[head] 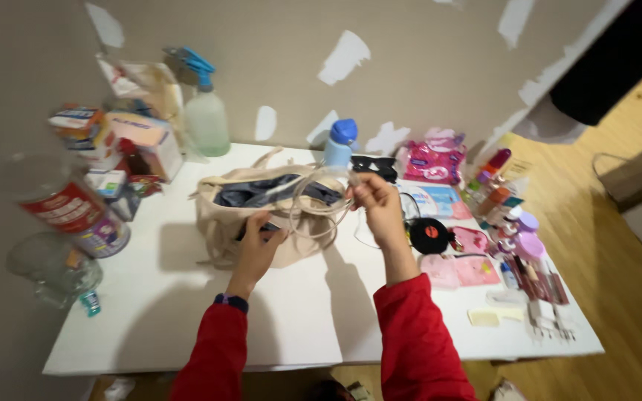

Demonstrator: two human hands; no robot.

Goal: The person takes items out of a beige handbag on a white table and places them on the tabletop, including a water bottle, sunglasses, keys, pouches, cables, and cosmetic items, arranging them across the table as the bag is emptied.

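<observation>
A beige fabric bag (221,215) with a dark lining lies open on the white table (150,297). My left hand (258,245) rests at the bag's front opening, fingers on a small dark thing at the rim. My right hand (377,204) is raised beside the bag and pinches a coiled white cable (313,204), whose loops hang over the bag's right side. Both arms wear red sleeves. A bottle with a blue cap (339,145) stands just behind the bag.
Boxes (143,141), a spray bottle (203,111) and clear jars (57,271) crowd the left. On the right lie pink packets (434,160), a round black item (429,235), pink pouches (458,269) and several small cosmetics (518,238). The wall stands behind; wooden floor lies to the right.
</observation>
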